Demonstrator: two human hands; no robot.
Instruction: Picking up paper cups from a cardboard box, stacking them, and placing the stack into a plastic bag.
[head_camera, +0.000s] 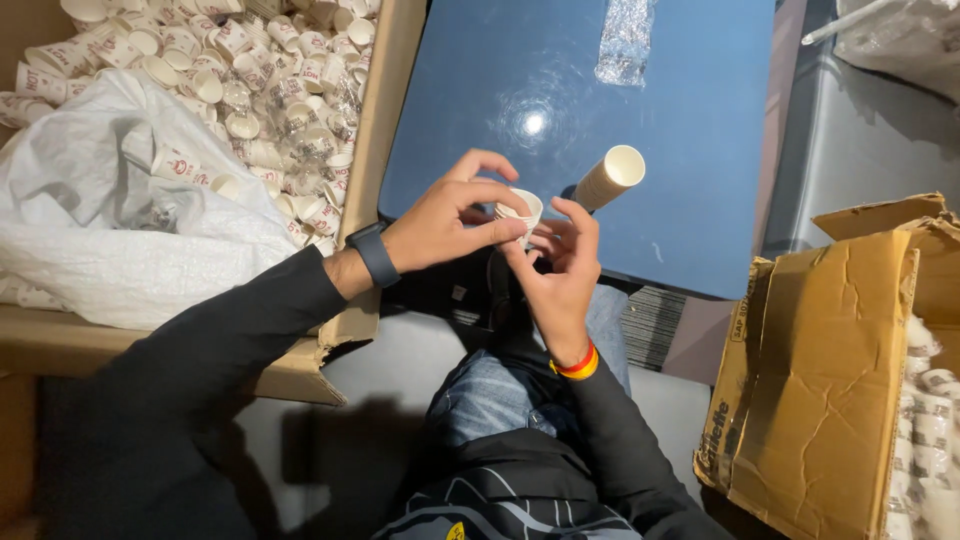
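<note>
My left hand (445, 220) and my right hand (562, 275) meet over the near edge of a blue table (680, 180). Together they pinch a small white paper cup (522, 206), its open mouth facing up. My left fingers grip its rim from the left, my right fingers hold it from below and the right. Just to the right, a stack of nested paper cups (608, 178) lies on its side on the table, mouth toward the upper right. A dark watch sits on my left wrist, a red and yellow band on my right.
A big cardboard box (372, 130) at left holds several loose small paper cups (270, 80) and a white plastic sack (110, 220). Another torn cardboard box (830, 370) stands at right. A crumpled clear wrapper (625, 40) lies on the table's far side.
</note>
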